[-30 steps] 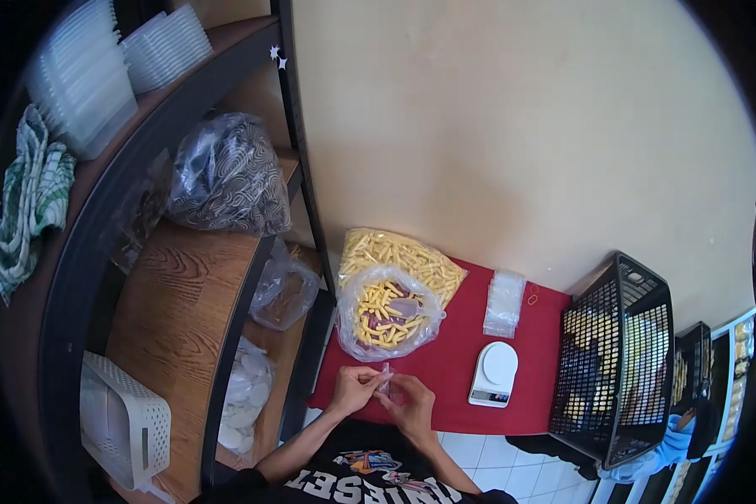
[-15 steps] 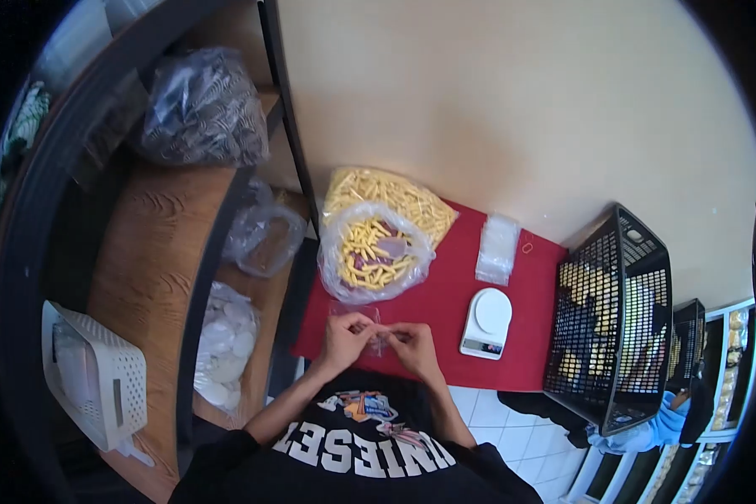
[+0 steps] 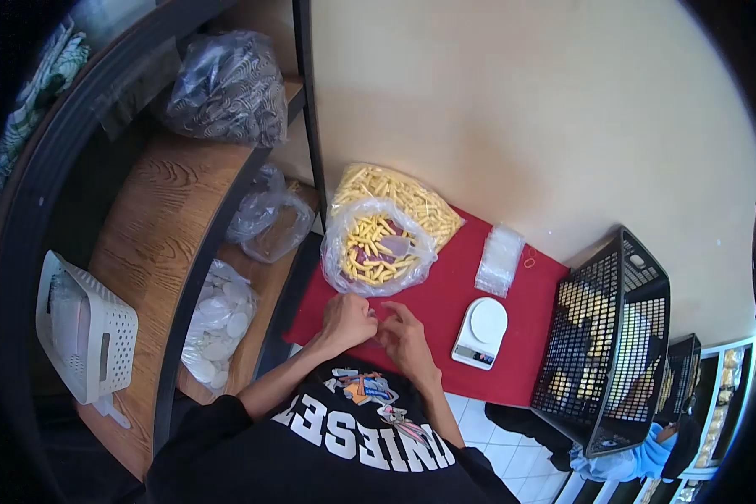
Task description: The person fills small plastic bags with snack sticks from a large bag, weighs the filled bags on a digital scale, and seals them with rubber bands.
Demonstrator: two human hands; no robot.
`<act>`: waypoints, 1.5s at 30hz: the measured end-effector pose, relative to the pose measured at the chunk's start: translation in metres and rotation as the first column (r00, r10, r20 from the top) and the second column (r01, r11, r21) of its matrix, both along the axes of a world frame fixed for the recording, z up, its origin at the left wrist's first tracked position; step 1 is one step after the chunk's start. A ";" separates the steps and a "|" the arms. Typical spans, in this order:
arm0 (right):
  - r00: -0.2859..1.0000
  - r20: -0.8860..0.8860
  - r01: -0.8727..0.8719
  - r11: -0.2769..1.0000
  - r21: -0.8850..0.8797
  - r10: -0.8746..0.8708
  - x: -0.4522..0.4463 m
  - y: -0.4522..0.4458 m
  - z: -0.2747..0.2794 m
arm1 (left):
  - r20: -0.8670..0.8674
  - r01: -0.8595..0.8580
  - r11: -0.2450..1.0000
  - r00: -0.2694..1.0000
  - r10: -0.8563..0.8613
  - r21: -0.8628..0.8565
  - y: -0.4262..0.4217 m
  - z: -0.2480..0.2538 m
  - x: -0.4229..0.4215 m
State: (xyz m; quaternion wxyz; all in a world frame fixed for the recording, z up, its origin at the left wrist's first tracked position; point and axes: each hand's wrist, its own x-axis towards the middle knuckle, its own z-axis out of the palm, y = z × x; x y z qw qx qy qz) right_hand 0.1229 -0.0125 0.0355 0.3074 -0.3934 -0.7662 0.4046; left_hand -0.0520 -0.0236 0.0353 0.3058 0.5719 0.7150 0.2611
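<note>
Fingers that met in a pinch over clear plastic half a second ago have come apart above a red tabletop. The left hand, turned back up, is now curled into a fist, a bit of the clear plastic showing at its finger edge, the rest hidden. The right hand, just beside it, has its fingers loosely spread, the index bent toward the fist; whether its lower fingers touch the plastic cannot be told. Both forearms reach forward from a black shirt, elbows bent. An open bag of yellow sticks, scoop inside, sits just beyond the fist, where it was; the white scale stays to the right.
</note>
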 end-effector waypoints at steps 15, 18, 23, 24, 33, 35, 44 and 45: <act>0.992 -0.105 0.041 0.964 -0.262 -0.071 -0.002 0.004 -0.006 | -0.162 0.537 0.775 0.843 -0.513 0.333 -0.007 0.036 -0.024; 0.998 -0.052 0.023 0.992 -0.121 -0.029 -0.006 0.010 -0.005 | -0.046 0.420 0.882 0.906 -0.420 0.212 -0.017 0.023 -0.015; 0.932 -0.210 0.282 0.954 -0.098 -0.297 -0.009 0.030 -0.017 | 0.080 0.221 0.924 0.963 -0.257 0.311 -0.004 -0.010 -0.023; 0.908 -0.188 0.369 0.927 -0.060 -0.374 -0.007 0.047 -0.023 | 0.199 0.062 0.967 0.973 -0.113 0.248 0.000 -0.009 -0.030; 0.872 0.195 0.223 0.717 0.660 -0.450 -0.028 0.227 -0.061 | 0.286 -0.309 0.941 0.922 0.261 0.136 0.049 -0.079 -0.096; 0.874 0.403 0.118 0.922 0.370 -0.273 -0.021 0.257 -0.073 | 0.305 -0.320 0.943 0.910 0.279 0.092 0.067 -0.108 -0.097; 0.900 0.074 0.375 0.848 0.373 -0.430 0.014 0.242 0.026 | 0.831 -0.153 0.983 0.556 0.000 0.102 0.087 0.006 -0.089; 0.881 0.070 0.393 0.805 0.444 -0.468 0.018 0.236 0.034 | 0.829 -0.145 0.984 0.559 0.000 0.099 0.089 0.009 -0.089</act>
